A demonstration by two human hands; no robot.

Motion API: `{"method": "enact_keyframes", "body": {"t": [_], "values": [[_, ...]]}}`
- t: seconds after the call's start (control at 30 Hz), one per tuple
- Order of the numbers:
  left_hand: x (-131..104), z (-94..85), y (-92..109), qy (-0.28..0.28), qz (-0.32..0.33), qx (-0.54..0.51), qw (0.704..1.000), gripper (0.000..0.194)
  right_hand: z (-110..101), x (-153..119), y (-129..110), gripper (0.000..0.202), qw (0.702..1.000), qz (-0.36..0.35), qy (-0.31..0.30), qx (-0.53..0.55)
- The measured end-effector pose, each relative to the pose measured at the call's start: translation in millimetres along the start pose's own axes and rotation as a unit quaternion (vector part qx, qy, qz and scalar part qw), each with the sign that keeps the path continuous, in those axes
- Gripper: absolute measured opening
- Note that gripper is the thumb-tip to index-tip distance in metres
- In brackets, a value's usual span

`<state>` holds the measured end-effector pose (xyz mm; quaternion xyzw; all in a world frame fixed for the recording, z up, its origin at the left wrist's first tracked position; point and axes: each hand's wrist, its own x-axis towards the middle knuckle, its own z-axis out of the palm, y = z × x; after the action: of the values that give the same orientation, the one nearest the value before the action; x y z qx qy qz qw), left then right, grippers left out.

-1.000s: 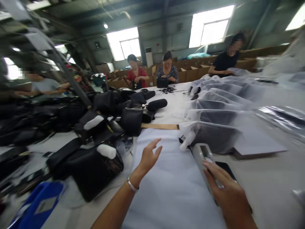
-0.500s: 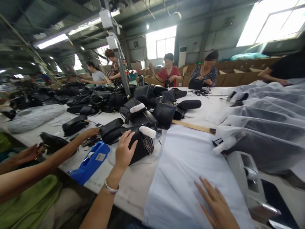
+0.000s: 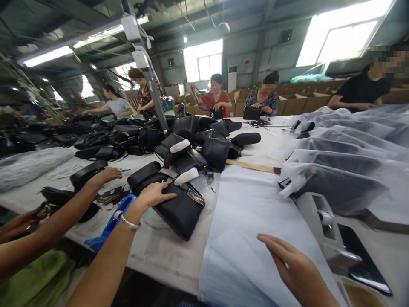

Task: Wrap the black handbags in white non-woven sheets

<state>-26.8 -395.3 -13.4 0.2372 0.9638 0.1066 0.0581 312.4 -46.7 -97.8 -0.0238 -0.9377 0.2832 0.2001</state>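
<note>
My left hand (image 3: 152,197), with a bracelet at the wrist, grips the upper edge of a black handbag (image 3: 180,213). Its thumb lies across the bag's front and the fingers go behind the top. A dark "DELUXITY" tag (image 3: 196,197) hangs on the bag, and a white wrapped piece (image 3: 186,175) sticks up at its top. The bag lies tilted on the table. My right hand (image 3: 292,262) holds nothing. Its fingers are stretched out, close together, over a stack of pale translucent plastic sheets (image 3: 243,213).
A blue tape dispenser (image 3: 110,224) is partly behind my left forearm. At right stand a grey tape dispenser (image 3: 324,232), a phone (image 3: 366,258) and plastic-covered bags (image 3: 338,183). More black bags (image 3: 188,128) are piled ahead. A co-worker's arm (image 3: 73,200) reaches in from the left.
My left hand has closed on the handbag's top edge, and the bag has come nearer and turned. My right hand's spread fingers have drawn together. The view has swung to the right.
</note>
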Motion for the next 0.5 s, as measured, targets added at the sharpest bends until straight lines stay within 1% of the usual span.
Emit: {"method": "enact_keyframes", "body": {"t": [0.03,0.07,0.13,0.2,0.27,0.33,0.4,0.47,0.5], "values": [[-10,8.9,-5,-0.005,-0.001,-0.022,1.0,0.084,2,6,-10,0.031,0.999,0.021,-0.004,0.047],[-20,19.0,-10,-0.014,-0.003,-0.058,0.998,0.086,6,13,-21,0.03,0.994,0.042,-0.024,0.101],[-40,40.2,-18,-0.043,-0.029,-0.164,0.985,0.095,22,29,-41,0.036,0.968,0.09,-0.09,0.216],[-59,59.5,-23,-0.075,-0.086,-0.284,0.952,0.104,45,47,-56,0.048,0.927,0.137,-0.157,0.313],[-73,74.9,-22,-0.085,-0.128,-0.38,0.912,0.102,72,66,-63,0.063,0.891,0.182,-0.192,0.368],[-84,86.5,-19,-0.062,-0.132,-0.455,0.878,0.091,99,85,-68,0.077,0.869,0.23,-0.19,0.394],[-90,94.9,-14,-0.027,-0.132,-0.511,0.849,0.082,120,101,-72,0.085,0.848,0.272,-0.174,0.42],[-95,100.5,-11,0.001,-0.139,-0.558,0.818,0.079,132,114,-80,0.085,0.826,0.29,-0.165,0.453],[-98,102.4,-10,0.013,-0.135,-0.58,0.803,0.079,134,118,-85,0.083,0.819,0.29,-0.162,0.468]]}}
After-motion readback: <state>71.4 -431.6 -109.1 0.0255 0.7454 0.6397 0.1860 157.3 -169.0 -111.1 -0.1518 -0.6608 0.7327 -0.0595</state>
